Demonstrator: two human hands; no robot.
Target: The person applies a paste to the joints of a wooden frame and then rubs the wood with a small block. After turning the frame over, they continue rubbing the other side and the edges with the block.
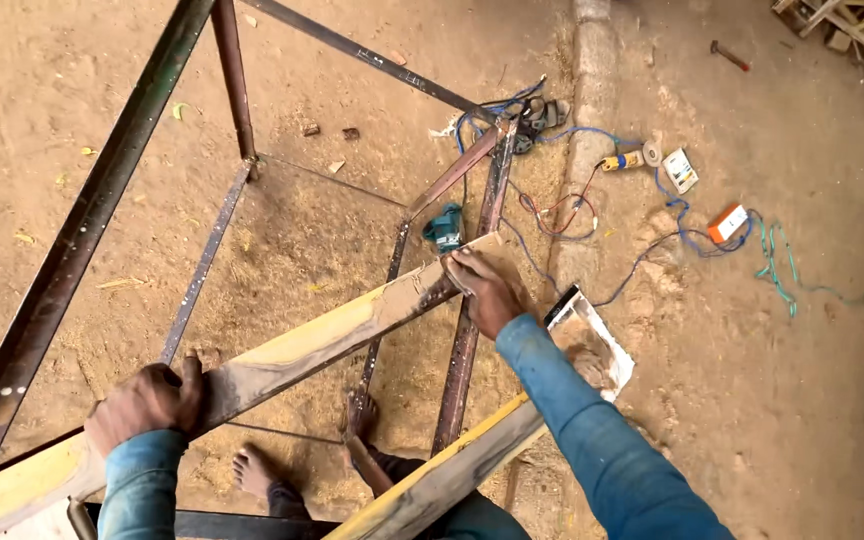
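Note:
A long metal bar, smeared with yellowish filler, runs diagonally from lower left to the middle of the head view. My left hand grips it near its lower end. My right hand presses flat on its upper end, where it meets the rusty steel frame. A second bar with a yellow edge lies lower right, under my right sleeve. My bare feet stand on the dirt inside the frame.
A dark frame rail crosses the left side. A teal tool lies beyond my right hand. Tangled blue and red wires, a small orange box, a white socket box and a white tray lie at right.

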